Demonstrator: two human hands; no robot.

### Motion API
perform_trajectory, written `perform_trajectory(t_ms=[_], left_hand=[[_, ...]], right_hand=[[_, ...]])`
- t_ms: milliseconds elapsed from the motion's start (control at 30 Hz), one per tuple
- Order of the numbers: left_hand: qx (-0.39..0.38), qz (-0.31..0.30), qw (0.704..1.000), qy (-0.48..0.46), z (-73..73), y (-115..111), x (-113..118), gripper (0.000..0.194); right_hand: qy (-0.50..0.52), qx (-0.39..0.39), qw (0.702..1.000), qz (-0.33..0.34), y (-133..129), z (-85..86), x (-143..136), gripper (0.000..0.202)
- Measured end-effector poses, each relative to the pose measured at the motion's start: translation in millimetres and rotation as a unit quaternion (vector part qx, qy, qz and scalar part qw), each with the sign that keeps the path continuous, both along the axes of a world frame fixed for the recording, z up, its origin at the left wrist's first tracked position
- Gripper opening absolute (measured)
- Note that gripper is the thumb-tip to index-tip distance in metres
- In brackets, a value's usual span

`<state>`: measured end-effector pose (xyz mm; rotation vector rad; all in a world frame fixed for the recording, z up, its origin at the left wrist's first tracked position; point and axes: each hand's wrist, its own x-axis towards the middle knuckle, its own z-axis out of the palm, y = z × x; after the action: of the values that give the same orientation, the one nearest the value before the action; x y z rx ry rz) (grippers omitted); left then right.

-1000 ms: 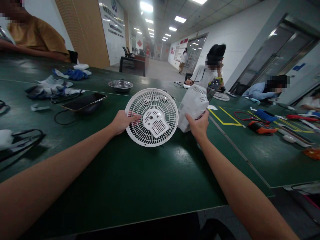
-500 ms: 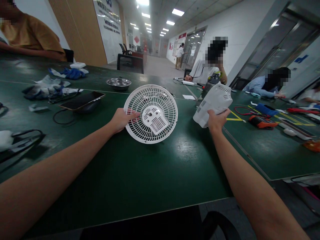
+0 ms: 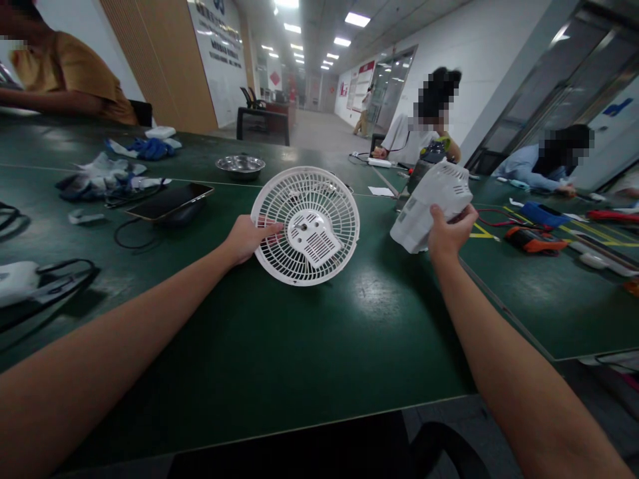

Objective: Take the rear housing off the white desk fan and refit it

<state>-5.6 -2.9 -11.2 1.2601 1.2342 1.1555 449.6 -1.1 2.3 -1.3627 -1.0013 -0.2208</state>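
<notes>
Only the head view here, so going by that. For writing, the best bet is the wall sign (image 3: 219,41) at back left, with dark characters under a bit of a logo, but it's too blurred for me to read. Same deal with the notice board (image 3: 360,85) further back, just red and white panels with tiny print

The left hand (image 3: 243,239) is pinching the left rim of a white round grille (image 3: 317,239), thumb across the bars on the near side and fingers behind. The grille is tilted, slotted plate facing the camera, over the middle of the green table (image 3: 299,359); can't tell if its lower rim touches. The right hand (image 3: 448,231) is wrapped round a white plastic housing (image 3: 430,205), vents at the top, out to the right and clear of the grille

Compared with a second ago, the housing has moved: back then it was right up against the grille's right edge, now there's a wide strip of tabletop between them. Versus half a second ago it's only a slight shift. The left hand's grip looks the same throughout
</notes>
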Motion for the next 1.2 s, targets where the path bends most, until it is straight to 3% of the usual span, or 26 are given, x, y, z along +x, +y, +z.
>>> perform_trajectory(t_ms=[167,300,400,500,667,767,867,1200], left_hand=[[0.01,-0.009,1.0,-0.005,-4.8,4,-3,0.018],[0.01,-0.009,1.0,0.006,-5.5,5,-3,0.016],[0.014,-0.011,1.0,0.008,-4.3,4,-3,0.015],[0.013,-0.012,1.0,0.008,-1.2,1,-2,0.014],[0.007,-0.018,1.0,-0.008,3.3,-2,0,0.015],[0.016,-0.023,1.0,-0.016,1.7,-1,0,0.015],[0.025,-0.02,0.999,-0.011,-1.0,1,0,0.015],[0.023,-0.029,0.999,0.002,-3.9,4,-3,0.016]], right_hand=[[0.005,0.028,0.999,0.029,-1,0.0,0,0.069],[-0.05,0.045,0.998,-0.007,-10,4.9,-4,0.074],[-0.121,0.078,0.989,-0.036,-23,14.1,-19,0.08],[-0.144,0.087,0.986,-0.001,-36,20.0,-48,0.078],[-0.058,-0.08,0.986,0.135,-36,2.8,-100,0.073],[-0.053,-0.215,0.963,0.155,-31,-12.7,-115,0.067],[-0.109,-0.286,0.938,0.163,-27,-20.9,-120,0.07],[-0.229,-0.377,0.892,0.097,-20,-28.6,-118,0.067]])
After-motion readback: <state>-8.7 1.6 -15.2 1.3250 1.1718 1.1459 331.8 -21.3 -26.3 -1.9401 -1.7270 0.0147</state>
